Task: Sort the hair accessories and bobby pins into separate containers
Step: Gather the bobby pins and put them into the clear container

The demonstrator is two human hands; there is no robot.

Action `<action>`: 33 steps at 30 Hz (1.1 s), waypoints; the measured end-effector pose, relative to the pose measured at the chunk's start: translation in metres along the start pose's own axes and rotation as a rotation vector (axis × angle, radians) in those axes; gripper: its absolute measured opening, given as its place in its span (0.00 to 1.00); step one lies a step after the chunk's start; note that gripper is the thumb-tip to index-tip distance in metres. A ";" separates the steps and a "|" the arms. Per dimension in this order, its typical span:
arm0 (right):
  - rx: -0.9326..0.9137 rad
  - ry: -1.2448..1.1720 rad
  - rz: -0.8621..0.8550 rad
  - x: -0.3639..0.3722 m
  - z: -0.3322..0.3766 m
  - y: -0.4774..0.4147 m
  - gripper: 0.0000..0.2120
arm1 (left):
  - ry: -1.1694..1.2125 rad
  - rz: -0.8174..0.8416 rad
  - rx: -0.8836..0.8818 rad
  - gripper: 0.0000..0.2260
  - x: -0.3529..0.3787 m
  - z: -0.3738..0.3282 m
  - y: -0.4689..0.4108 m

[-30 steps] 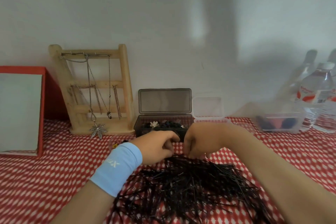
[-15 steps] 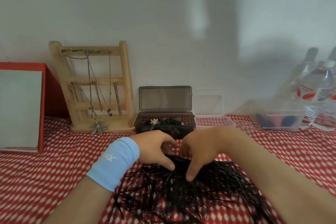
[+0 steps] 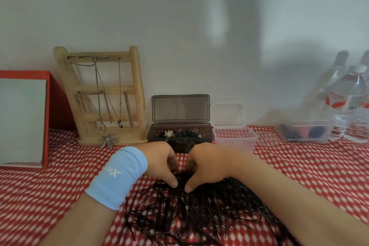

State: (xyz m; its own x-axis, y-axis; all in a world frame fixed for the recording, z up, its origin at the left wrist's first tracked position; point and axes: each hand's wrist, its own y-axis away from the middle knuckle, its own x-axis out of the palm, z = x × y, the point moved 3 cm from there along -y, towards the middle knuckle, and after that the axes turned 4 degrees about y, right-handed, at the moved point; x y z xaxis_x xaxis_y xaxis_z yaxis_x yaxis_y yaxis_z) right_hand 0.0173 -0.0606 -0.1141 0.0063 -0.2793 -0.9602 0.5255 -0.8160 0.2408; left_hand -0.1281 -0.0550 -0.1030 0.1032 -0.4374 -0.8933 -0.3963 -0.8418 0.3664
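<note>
The left hand and right hand sit just in front of the dark box, thumbs dug into the far edge of the pins, fingers curled out of sight (whether they clasp any pins cannot be told). Since half a second ago the thumbs have drawn closer, nearly meeting. The clear tub stays just right of the box.

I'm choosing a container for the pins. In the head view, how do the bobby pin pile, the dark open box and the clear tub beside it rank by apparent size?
1. bobby pin pile, though nearness to the camera inflates it
2. dark box, lid up
3. clear tub
</note>
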 end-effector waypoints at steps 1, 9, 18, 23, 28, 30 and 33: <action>0.006 -0.015 -0.031 0.001 0.001 -0.001 0.25 | -0.018 -0.006 -0.005 0.22 0.000 0.000 0.000; -0.069 -0.080 0.002 0.002 0.007 -0.001 0.15 | 0.035 0.004 0.028 0.11 -0.001 0.000 0.001; -0.100 -0.295 0.007 -0.012 -0.007 0.005 0.09 | 0.431 -0.100 0.090 0.11 -0.019 0.010 0.016; -0.078 -0.709 -0.038 -0.013 -0.019 0.001 0.14 | 0.627 -0.373 0.195 0.05 -0.035 0.012 0.018; -0.157 -1.264 0.049 -0.006 -0.011 -0.003 0.12 | 0.645 -0.575 0.215 0.03 -0.035 0.009 0.016; -0.141 -1.385 0.074 -0.005 -0.011 -0.003 0.12 | 0.657 -0.611 0.226 0.03 -0.036 0.008 0.016; -0.164 -1.402 0.108 -0.006 -0.009 0.000 0.12 | 0.663 -0.638 0.249 0.03 -0.038 0.005 0.018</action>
State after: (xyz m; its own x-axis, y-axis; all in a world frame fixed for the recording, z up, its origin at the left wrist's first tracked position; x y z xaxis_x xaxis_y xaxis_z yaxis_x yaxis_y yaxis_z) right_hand 0.0242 -0.0542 -0.1096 -0.7344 -0.6784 0.0200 0.6689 -0.7184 0.1909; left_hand -0.1435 -0.0522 -0.0640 0.8334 -0.0733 -0.5478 -0.2613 -0.9256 -0.2738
